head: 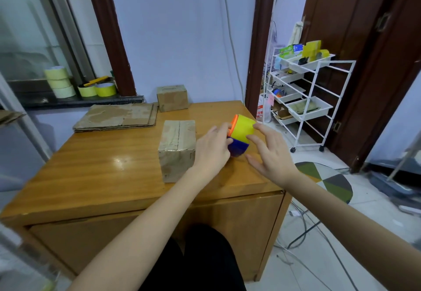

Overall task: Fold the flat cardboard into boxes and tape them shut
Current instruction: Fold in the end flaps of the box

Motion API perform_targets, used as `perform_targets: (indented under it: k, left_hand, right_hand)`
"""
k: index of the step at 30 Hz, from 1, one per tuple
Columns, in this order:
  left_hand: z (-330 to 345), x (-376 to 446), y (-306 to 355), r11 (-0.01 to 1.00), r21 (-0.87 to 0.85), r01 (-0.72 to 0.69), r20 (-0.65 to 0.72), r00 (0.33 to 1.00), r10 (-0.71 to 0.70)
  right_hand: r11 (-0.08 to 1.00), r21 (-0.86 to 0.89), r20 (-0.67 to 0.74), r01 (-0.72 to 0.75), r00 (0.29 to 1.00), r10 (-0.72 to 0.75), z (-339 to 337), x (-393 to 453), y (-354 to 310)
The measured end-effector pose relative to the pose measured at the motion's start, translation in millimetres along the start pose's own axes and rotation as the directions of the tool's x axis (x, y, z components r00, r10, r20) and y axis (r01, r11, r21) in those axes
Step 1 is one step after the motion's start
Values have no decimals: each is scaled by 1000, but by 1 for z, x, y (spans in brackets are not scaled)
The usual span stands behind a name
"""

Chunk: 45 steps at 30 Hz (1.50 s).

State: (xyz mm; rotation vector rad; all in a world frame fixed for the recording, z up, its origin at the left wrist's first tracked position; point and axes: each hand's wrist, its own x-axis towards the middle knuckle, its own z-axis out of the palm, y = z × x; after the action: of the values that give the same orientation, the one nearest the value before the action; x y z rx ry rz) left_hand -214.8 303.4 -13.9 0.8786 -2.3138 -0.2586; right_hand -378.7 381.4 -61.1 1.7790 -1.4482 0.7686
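Nearby, two taped boxes stood on the wooden bench (102,165): the near box (177,149) just left of the hands, with clear tape over its top seam and down its front, and the far box (172,97) at the back edge against the wall. One stack of flat cardboard (118,117) lay at the back left corner, partly overhanging the bench edge.

The left hand (213,151) held the tape dispenser (240,136), a yellow roll on an orange and blue holder, raised just above the bench's right side; its fingers (224,128) were wrapped around the dispenser's left end. The right hand (270,154) was at the dispenser's right side with its fingers (262,128) spread wide, the tips at or very near the yellow roll; whether they touched it could not be told. The near box sat just beside the left hand, with nothing between them.

On the window ledge (75,101) to the left sat five tape rolls: three pale ones (59,82) stacked, and two brighter yellow ones (96,89) side by side, with a yellow tool lying across them. To the right of the bench stood one white trolley (319,99) on wheels with several trays of mixed items, well apart from the hands. A patterned mat (328,176) lay on the floor beneath the right forearm.
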Motion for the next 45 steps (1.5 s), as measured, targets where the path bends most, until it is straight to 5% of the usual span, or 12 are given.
perform_targets:
  k: [4,10,15,23,27,35,39,45]
  left_hand:
    - [-17,14,3,921,-369,125,55,992,-112]
    - [-46,27,12,792,-573,210,89,977,-194]
    - [-58,31,15,738,-636,225,78,970,-229]
    - [-63,28,7,636,-696,334,165,936,-311]
    - [-64,27,1,578,-730,365,238,928,-286]
    - [-84,-2,-24,681,-640,354,217,935,-282]
    - [-86,-24,-31,620,-673,403,313,915,-255]
    - [-76,-35,-15,689,-639,342,307,935,-180]
  right_hand:
    - [995,45,-58,-85,994,88,-10,12,-9]
    - [989,114,-77,-98,991,107,-14,26,-34]
    - [708,551,57,-441,867,496,-17,38,-58]
    - [654,690,177,-310,948,263,-26,48,-56]
    - [617,696,186,-368,922,340,-25,51,-57]
    - [335,844,72,-420,706,704,-32,62,-59]
    - [324,878,-71,-351,575,815,-29,70,-65]
    - [306,887,-79,-345,539,838,-18,87,-90]
